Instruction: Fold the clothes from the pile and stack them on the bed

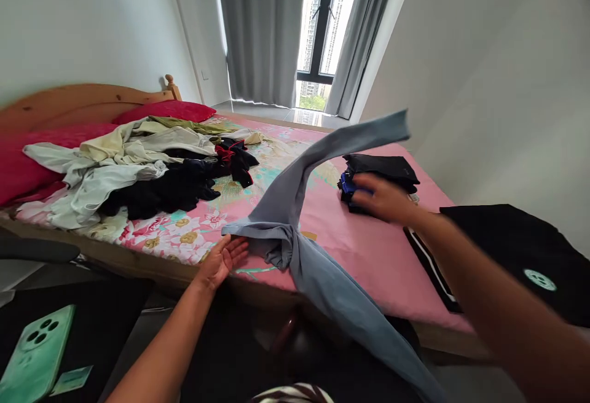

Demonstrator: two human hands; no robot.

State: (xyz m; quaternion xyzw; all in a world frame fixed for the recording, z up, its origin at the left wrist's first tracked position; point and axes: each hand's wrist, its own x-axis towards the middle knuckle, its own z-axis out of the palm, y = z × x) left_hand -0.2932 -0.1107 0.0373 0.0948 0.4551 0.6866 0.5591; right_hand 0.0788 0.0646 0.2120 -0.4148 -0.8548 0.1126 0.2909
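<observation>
Grey-blue trousers (276, 206) lie unevenly across the near edge of the bed. One leg arches up through the air toward the right; the other hangs over the edge toward me. My left hand (224, 260) is palm up at the waist end, its fingers stretched out against the fabric's edge and not closed round it. Blurred by motion, my right hand (381, 197) is over the bed to the right, its fingers apart and nothing seen in them. Just behind it is a stack of folded dark clothes (387, 169) with a blue piece in its side.
A heap of loose clothes (161, 176) covers the bed's left side beside red pillows (161, 110). Black clothing with a round pale print (511, 255) lies at the right. A green phone (39, 354) and a card (71, 379) rest on a black surface at lower left.
</observation>
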